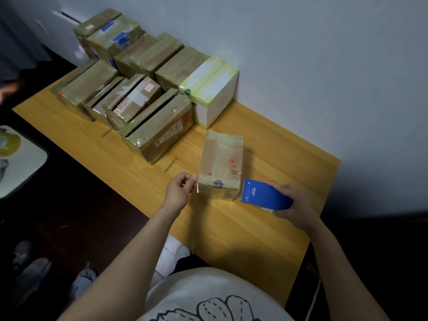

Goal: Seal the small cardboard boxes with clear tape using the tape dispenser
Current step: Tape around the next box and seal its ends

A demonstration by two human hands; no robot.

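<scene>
A small cardboard box (221,164) wrapped in clear tape stands alone on the wooden table (231,228), near its middle. My left hand (179,189) pinches the free end of a clear tape strip (196,186) at the box's near left corner. The strip runs across the box's near face toward the blue tape dispenser (264,195). My right hand (293,202) grips that dispenser just right of the box, its mouth against the box's near right corner.
Several taped cardboard boxes (159,133) and a white box (213,96) are packed together at the table's far left, against the wall. A pale stool or tray (20,163) stands left of the table. Shoes (32,272) lie on the dark floor.
</scene>
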